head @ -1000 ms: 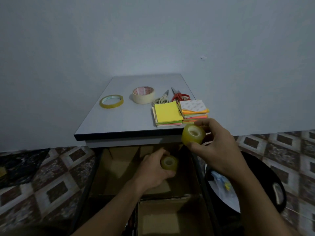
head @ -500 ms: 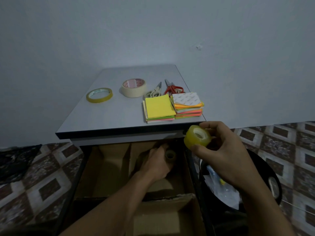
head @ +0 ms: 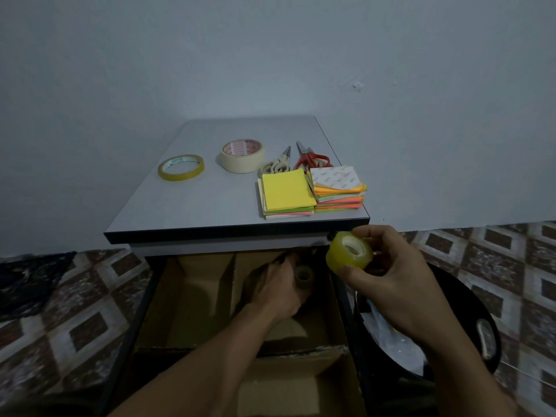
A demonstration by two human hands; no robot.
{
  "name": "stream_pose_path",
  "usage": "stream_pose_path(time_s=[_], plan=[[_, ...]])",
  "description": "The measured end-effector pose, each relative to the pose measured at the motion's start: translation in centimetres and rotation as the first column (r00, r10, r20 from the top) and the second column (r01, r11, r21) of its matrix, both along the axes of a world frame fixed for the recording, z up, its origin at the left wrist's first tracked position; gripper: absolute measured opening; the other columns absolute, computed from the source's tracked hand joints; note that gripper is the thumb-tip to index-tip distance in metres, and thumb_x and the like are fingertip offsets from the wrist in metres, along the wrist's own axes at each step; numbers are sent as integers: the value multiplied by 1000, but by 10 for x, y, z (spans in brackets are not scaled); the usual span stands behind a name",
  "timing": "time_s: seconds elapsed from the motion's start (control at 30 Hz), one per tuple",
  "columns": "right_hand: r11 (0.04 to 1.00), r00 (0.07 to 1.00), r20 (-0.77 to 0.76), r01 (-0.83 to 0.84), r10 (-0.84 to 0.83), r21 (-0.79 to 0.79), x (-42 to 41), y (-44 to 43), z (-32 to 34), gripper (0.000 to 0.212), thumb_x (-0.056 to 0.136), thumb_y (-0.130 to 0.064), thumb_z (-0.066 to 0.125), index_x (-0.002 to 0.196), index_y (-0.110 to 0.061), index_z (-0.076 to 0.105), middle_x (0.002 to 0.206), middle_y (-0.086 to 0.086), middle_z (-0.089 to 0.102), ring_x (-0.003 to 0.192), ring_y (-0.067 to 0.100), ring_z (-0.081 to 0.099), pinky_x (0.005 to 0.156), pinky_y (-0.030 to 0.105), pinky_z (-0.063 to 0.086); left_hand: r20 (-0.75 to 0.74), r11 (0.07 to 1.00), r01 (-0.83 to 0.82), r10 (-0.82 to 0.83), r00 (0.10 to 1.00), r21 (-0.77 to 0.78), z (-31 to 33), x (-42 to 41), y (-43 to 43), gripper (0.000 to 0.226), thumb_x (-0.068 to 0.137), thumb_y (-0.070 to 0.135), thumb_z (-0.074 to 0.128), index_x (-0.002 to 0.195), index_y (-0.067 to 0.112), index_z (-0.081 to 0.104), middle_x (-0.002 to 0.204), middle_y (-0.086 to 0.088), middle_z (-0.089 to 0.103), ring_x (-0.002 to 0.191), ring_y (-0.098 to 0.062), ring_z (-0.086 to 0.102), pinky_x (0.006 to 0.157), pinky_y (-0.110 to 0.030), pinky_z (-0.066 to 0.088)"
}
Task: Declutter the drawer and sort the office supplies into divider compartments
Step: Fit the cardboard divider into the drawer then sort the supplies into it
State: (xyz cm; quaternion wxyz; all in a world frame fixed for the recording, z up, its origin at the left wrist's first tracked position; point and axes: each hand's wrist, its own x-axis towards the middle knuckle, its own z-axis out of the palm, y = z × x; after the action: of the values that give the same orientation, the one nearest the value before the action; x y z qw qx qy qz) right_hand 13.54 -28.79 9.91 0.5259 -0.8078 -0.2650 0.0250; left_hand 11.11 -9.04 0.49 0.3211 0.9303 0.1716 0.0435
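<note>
- Where a second ago my left hand (head: 278,285) held its small tape roll (head: 304,276) up in the light over the drawer (head: 147,308), it now sits lower and further back, under the front edge of the surface (head: 192,206), and the roll has gone dim in shadow.
- My right hand (head: 397,290) has dropped too: its yellow tape roll (head: 338,258) was level with the sticky notes (head: 285,192) and is now below the surface's front edge, near its right corner.
- The fingers (head: 371,233) of my right hand are clamped on the yellow roll, thumb underneath, fingertips over the top. The roll is thick, glossy and translucent, with a white core facing me.
- My left fingers are curled round the small roll in the back right compartment, right of a cardboard divider (head: 227,284). I cannot tell whether it touches the compartment floor.
- The small roll's colour is hard to make out in the dark. The drawer's back is hidden under the surface, and its near compartments are partly covered by my forearms and cut off by the bottom edge.
</note>
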Motion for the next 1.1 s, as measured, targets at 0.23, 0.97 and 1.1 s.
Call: stream_pose_path(time_s=[0.23, 0.97, 1.1], plan=[[999, 1000, 10, -4, 5, -46, -1, 3, -3, 51, 75, -28, 82, 117, -35, 55, 106, -14, 63, 80, 9, 66, 72, 32, 60, 28, 999, 21, -22, 999, 25, 16, -18, 2, 80, 71, 53, 79, 139, 36, 39, 136, 7, 54, 124, -17, 52, 97, -43, 51], [940, 993, -36, -121, 115, -318, -23, 102, -39, 50, 79, -22, 79, 121, -27, 50, 106, -14, 54, 89, 0, 53, 61, 7, 38, 180, 957, -257, 232, 956, 132, 32, -162, 125, 50, 89, 39, 68, 133, 17, 59, 133, -3, 59, 122, -21, 53, 105, -41, 45], [918, 991, -87, -129, 104, -375, -20, 125, -55, 49, 82, -16, 74, 123, -25, 49, 111, -1, 62, 99, 19, 63, 77, 35, 59, 203, 963, -257, 238, 950, 76, 24, -165, 126, 50, 91, 31, 69, 138, 18, 56, 149, 3, 46, 133, -11, 40, 113, -31, 31]])
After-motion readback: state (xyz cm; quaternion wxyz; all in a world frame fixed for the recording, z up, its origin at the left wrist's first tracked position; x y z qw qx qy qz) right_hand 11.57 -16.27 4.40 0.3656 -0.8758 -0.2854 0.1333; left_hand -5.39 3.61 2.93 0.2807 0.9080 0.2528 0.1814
